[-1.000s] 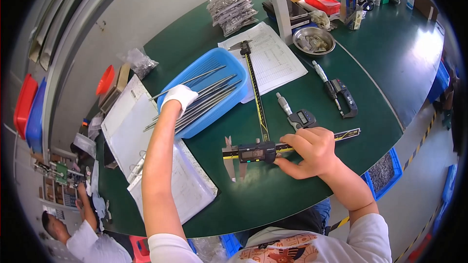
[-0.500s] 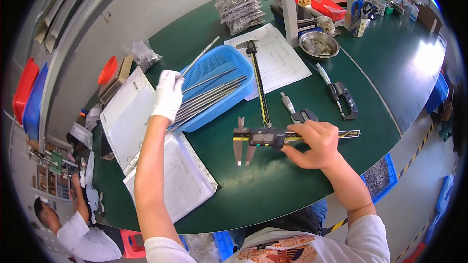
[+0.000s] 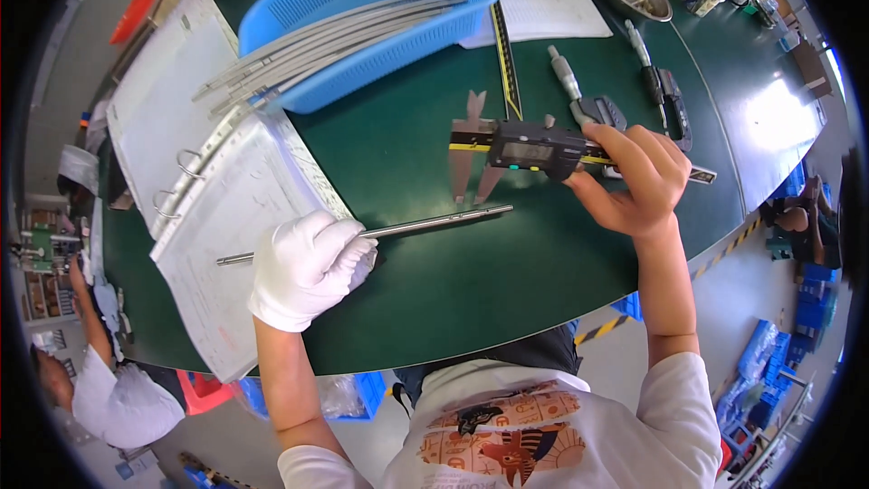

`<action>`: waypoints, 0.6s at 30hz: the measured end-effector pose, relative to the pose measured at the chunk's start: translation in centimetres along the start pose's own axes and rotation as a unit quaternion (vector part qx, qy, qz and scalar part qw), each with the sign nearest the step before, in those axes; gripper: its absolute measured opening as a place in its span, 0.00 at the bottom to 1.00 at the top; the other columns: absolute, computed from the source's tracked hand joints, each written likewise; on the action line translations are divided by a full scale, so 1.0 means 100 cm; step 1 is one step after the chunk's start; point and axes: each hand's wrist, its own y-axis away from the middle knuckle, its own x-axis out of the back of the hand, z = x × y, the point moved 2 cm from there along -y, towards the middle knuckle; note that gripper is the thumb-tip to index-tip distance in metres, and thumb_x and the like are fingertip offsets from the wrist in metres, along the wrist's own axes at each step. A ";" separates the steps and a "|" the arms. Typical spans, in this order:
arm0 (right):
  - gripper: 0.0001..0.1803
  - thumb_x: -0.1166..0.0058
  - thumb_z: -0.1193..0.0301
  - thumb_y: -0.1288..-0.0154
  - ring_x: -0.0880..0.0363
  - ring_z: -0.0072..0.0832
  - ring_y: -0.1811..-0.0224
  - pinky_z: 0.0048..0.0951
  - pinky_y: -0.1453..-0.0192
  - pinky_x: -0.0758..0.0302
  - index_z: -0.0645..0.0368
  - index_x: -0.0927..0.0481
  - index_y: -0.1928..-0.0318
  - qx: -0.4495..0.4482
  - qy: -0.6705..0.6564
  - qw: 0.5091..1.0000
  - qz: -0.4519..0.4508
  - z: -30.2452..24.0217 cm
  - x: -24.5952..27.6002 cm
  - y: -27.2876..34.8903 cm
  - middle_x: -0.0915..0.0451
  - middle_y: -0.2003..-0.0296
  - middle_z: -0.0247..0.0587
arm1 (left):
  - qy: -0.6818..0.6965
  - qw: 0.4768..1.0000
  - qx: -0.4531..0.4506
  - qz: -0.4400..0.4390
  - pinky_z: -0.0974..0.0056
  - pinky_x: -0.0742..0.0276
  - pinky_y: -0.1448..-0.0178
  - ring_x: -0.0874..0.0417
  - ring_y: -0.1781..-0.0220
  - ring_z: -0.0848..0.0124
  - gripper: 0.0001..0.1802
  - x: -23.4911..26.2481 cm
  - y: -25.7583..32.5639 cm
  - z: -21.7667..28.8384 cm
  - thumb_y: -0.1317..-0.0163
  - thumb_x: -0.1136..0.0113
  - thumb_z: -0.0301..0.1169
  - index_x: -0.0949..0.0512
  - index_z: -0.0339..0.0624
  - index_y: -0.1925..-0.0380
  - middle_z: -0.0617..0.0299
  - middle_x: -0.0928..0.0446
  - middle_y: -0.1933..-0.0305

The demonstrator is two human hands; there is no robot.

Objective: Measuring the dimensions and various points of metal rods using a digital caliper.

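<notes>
Left grip [image 3: 308,272] around metal rod [image 3: 439,221], longer end rightward.

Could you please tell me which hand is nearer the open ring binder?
Left. The gloved left hand, holding a metal rod, is over the right side of the ring binder; the right hand, holding a digital caliper, is well off to its right.

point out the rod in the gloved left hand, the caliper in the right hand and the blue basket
Metal rod [image 3: 434,222]: head view, on the longer exposed stretch of its shaft.
Digital caliper [image 3: 528,154]: head view, on its display.
Blue basket [image 3: 407,44]: head view, on its near side wall.
</notes>
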 end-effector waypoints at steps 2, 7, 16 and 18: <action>0.18 0.37 0.59 0.61 0.40 0.25 0.90 0.23 0.87 0.43 0.59 0.23 0.73 0.007 -0.009 1.000 -0.022 -0.001 -0.008 0.004 0.37 0.88 0.32 | 0.020 1.000 0.005 0.009 0.62 0.33 0.80 0.28 0.83 0.62 0.06 -0.006 0.009 0.001 0.58 0.37 0.32 0.25 0.47 0.82 0.63 0.32 0.84; 0.17 0.37 0.58 0.60 0.41 0.25 0.90 0.23 0.87 0.44 0.59 0.24 0.75 0.024 -0.036 0.997 -0.057 -0.008 -0.017 0.008 0.38 0.88 0.31 | 0.060 0.998 0.029 -0.003 0.62 0.34 0.80 0.28 0.84 0.62 0.07 -0.007 0.017 -0.005 0.59 0.36 0.32 0.25 0.46 0.83 0.63 0.32 0.84; 0.18 0.36 0.58 0.62 0.41 0.25 0.91 0.23 0.87 0.44 0.59 0.25 0.77 0.021 -0.050 0.995 -0.080 -0.012 -0.020 0.008 0.39 0.89 0.31 | 0.078 0.996 0.035 -0.025 0.62 0.35 0.81 0.29 0.84 0.62 0.07 -0.006 0.017 -0.005 0.60 0.36 0.31 0.25 0.46 0.81 0.62 0.33 0.84; 0.18 0.36 0.58 0.62 0.41 0.25 0.91 0.23 0.87 0.45 0.58 0.25 0.78 0.024 -0.049 0.995 -0.081 -0.012 -0.020 0.007 0.40 0.89 0.31 | 0.077 0.996 0.038 -0.030 0.62 0.35 0.81 0.29 0.84 0.63 0.07 -0.006 0.016 -0.004 0.60 0.36 0.31 0.25 0.46 0.81 0.62 0.33 0.84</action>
